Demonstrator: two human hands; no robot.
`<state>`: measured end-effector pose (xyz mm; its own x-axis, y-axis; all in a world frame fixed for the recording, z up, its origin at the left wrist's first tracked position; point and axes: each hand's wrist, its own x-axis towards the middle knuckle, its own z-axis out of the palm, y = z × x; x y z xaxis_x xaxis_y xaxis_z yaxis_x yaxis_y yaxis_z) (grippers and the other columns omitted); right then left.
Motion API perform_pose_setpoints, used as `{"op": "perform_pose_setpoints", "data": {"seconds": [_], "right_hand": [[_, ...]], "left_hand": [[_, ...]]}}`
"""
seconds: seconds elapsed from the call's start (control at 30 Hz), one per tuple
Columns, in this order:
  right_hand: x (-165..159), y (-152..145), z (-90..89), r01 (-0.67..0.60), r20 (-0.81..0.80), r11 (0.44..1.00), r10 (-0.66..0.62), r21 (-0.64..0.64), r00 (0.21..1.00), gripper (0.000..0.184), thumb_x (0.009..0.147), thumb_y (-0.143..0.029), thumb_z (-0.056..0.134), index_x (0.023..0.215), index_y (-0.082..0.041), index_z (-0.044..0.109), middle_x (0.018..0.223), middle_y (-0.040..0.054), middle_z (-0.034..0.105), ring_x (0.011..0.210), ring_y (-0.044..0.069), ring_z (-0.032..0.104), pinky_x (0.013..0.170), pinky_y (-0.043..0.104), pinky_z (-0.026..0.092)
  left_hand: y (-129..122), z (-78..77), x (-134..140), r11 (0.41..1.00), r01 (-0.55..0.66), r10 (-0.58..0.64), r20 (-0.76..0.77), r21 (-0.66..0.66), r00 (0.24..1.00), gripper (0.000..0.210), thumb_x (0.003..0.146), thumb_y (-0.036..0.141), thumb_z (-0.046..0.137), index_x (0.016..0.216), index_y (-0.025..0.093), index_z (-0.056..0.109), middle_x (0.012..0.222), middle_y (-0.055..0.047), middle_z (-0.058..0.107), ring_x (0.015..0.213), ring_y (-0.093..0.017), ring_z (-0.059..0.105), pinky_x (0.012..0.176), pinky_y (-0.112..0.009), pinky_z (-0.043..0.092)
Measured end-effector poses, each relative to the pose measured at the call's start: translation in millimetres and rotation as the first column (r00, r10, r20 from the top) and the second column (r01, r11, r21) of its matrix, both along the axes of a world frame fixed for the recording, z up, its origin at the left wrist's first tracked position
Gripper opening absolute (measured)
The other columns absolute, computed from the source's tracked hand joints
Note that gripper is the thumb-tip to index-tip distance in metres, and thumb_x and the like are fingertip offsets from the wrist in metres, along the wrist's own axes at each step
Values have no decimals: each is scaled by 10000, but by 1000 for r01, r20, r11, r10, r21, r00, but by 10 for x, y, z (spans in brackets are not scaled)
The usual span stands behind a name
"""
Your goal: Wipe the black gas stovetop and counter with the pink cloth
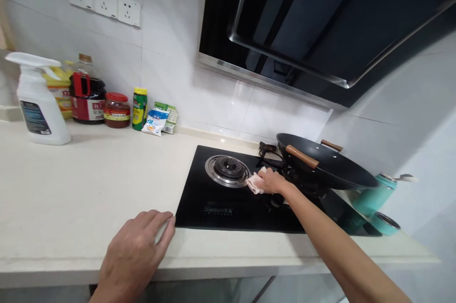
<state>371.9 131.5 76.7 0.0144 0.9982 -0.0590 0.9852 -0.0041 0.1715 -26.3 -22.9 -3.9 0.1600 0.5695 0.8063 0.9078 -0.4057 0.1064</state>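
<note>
My right hand (272, 181) is closed on a crumpled pale pink cloth (255, 183), pressed against the black glass gas stove (228, 198). The cloth lies just right of the left burner (228, 170), touching or close to its metal ring. My left hand (137, 246) rests at the front of the counter, its fingertips by the stove's front left corner. It holds nothing that I can see, and a gap shows between thumb and fingers. A black wok (331, 160) with wooden handles sits over the right burner, beyond my right forearm.
On the pale counter (107, 184) stand a white spray bottle (42, 103), a dark sauce jug (87, 94), a red-lidded jar (117, 112), a green shaker (139, 109) and seasoning packets (155, 121). A teal bottle (375, 196) and teal cup (385, 223) stand right. A range hood (302, 23) overhangs.
</note>
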Motion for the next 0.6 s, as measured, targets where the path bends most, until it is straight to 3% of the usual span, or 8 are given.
{"op": "perform_pose_setpoints", "data": {"seconds": [0.23,0.4,0.6], "right_hand": [[-372,-303,-25,-187,-52,978,192,89,980,368,951,-430,478,1256,-271,606,1258,118,538,1119,293,527,885,377,409],[-571,-586,-116,-289,-55,938,304,192,951,361,938,-422,478,1230,-251,605,1239,104,521,1117,289,467,895,394,389],[-583,-927,-189,-321,-106,899,365,296,925,340,914,-444,532,1178,-240,597,1196,82,514,1085,259,442,855,368,374]], "left_hand": [[-6,-27,-1,999,17,-15,-34,41,999,313,1021,326,439,945,180,706,880,-53,733,775,-209,659,735,-347,455],[33,-84,-33,1000,-23,23,-5,9,1000,307,1012,347,450,964,192,710,891,-46,731,752,-213,655,736,-354,454],[71,-66,-77,998,-18,22,54,-65,998,373,983,418,424,912,203,719,902,-59,749,781,-227,695,736,-350,476]]}}
